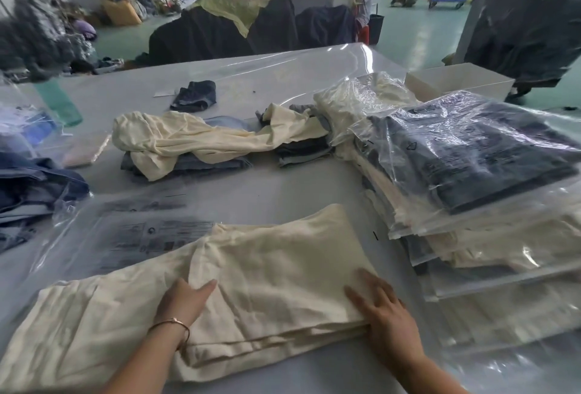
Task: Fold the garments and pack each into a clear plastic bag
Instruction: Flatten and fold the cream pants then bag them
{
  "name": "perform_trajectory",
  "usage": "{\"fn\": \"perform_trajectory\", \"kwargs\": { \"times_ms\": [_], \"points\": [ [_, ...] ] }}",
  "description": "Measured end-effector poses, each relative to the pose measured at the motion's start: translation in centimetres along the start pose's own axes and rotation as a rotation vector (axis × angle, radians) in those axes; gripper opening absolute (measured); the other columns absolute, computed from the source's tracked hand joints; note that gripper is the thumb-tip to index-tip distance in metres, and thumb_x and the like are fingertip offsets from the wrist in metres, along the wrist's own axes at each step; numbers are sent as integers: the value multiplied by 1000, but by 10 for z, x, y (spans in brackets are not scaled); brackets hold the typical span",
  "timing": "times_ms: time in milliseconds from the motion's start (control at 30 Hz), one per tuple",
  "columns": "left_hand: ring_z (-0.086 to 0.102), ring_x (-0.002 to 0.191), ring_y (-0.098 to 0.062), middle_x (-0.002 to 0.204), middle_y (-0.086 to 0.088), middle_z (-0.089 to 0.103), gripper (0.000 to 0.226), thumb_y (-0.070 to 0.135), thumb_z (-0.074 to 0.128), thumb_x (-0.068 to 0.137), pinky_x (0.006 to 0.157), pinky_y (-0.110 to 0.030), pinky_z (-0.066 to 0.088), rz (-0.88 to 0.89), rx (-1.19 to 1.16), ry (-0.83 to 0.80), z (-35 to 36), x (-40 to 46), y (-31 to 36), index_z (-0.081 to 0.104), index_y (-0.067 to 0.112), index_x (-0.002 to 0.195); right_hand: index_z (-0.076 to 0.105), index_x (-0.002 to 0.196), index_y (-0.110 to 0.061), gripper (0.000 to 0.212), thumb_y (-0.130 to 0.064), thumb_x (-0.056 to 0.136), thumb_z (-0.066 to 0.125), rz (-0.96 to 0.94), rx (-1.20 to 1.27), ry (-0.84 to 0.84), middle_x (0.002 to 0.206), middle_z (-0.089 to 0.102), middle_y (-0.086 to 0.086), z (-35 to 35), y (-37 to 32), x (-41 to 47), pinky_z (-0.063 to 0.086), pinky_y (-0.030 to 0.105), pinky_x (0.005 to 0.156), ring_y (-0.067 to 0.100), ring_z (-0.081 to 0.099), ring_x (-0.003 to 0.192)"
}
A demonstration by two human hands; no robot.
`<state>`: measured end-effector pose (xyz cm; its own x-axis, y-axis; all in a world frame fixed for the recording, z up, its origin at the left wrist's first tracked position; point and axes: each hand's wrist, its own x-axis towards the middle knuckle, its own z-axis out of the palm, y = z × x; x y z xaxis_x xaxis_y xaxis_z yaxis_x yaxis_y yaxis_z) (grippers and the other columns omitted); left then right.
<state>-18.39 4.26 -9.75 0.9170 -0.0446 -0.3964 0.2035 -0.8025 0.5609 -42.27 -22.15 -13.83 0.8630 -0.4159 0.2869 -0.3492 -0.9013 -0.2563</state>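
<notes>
A cream garment (267, 271) lies partly folded on the grey table (298, 186) in front of me, its left part stretched out flat. My left hand (184, 299), with a thin bracelet on the wrist, pinches a fold of the cloth near the garment's middle. My right hand (380, 308) rests flat with fingers spread on the folded right edge. An empty clear plastic bag (132, 233) with printed text lies flat just beyond the garment at the left.
A stack of bagged garments (471, 173) fills the right side. Loose cream cloth (195, 138) drapes over folded denim at mid-table, with dark shorts (195, 96) farther back. Denim heaps (28, 192) lie at left. A white box (456, 79) stands back right.
</notes>
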Motion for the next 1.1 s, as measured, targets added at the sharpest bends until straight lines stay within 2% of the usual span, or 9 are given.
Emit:
{"fn": "perform_trajectory", "kwargs": {
  "times_ms": [100, 200, 333, 533, 600, 767, 900, 1000, 1100],
  "points": [
    [67, 82, -28, 94, -15, 72, 26, 15, 73, 83, 72, -33, 51, -81, -481, -182, -5, -10, 9, 65, 0, 102, 48, 141, -28, 89, 9, 61, 59, 208, 162, -74, 146, 42, 14, -3, 3, 2, 43, 34, 100, 32, 40, 135],
    [71, 74, -27, 83, -12, 75, 23, 8, 77, 75, 63, -32, 54, -82, -666, -227, -22, -12, 0, 67, 6, 96, 61, 129, -30, 87, 14, 53, 67, 176, 262, -67, 131, 51, 19, -9, 9, 5, 52, 34, 80, 34, 63, 107],
    [68, 79, -36, 78, -18, 72, 20, -1, 80, 70, 73, -43, 52, -19, -291, 8, -18, -10, -29, 68, -3, 85, 76, 99, -33, 87, 2, 20, 85, 6, 127, -158, 109, 67, 14, -16, 13, -4, 53, 28, 45, 25, 72, 75],
    [39, 122, -31, 137, -7, 41, 83, 37, 70, 70, 93, -41, 44, 171, 506, 329, -1, -14, -2, 29, 27, 142, 74, 103, -35, 91, -17, 14, 77, -117, -20, -244, 117, 66, 8, -24, 20, 2, 58, 29, 65, 27, 69, 95],
    [36, 127, -28, 140, -1, 42, 77, 48, 65, 73, 98, -37, 39, 361, 490, 350, 8, -13, 34, 36, 27, 142, 74, 101, -33, 82, -21, 20, 78, -181, -5, -253, 123, 64, 8, -24, 21, 4, 57, 32, 75, 28, 67, 104],
    [45, 127, -17, 135, 4, 55, 49, 52, 54, 89, 105, -25, 29, 664, 453, 37, 64, 7, 131, 56, 26, 131, 77, 92, -31, 40, -22, 66, 49, -393, 48, -147, 110, 65, 4, -16, 20, 9, 55, 23, 66, 22, 66, 90],
    [59, 109, -20, 117, 0, 64, 54, 68, 51, 84, 91, -27, 45, 466, 426, -378, 105, 23, 177, 63, 25, 115, 72, 95, -31, 28, -31, 72, 57, -477, 15, -86, 92, 37, -2, -10, 26, 17, 47, 17, 52, 13, 38, 75],
    [57, 86, -19, 95, -1, 60, 57, 75, 56, 74, 69, -26, 43, 400, 464, -578, 118, 31, 202, 64, 21, 89, 71, 94, -36, 31, -38, 63, 73, -471, 11, -127, 86, 39, -5, -7, 28, 25, 43, 15, 45, 10, 44, 68],
    [59, 64, -12, 77, 4, 65, 43, 61, 71, 72, 60, -23, 42, 325, 349, -755, 124, 38, 221, 70, 20, 86, 70, 95, -40, 30, -34, 70, 55, -410, 6, -325, 79, 59, -9, -16, 24, 41, 45, 17, 46, 7, 60, 65]
  ]
}}
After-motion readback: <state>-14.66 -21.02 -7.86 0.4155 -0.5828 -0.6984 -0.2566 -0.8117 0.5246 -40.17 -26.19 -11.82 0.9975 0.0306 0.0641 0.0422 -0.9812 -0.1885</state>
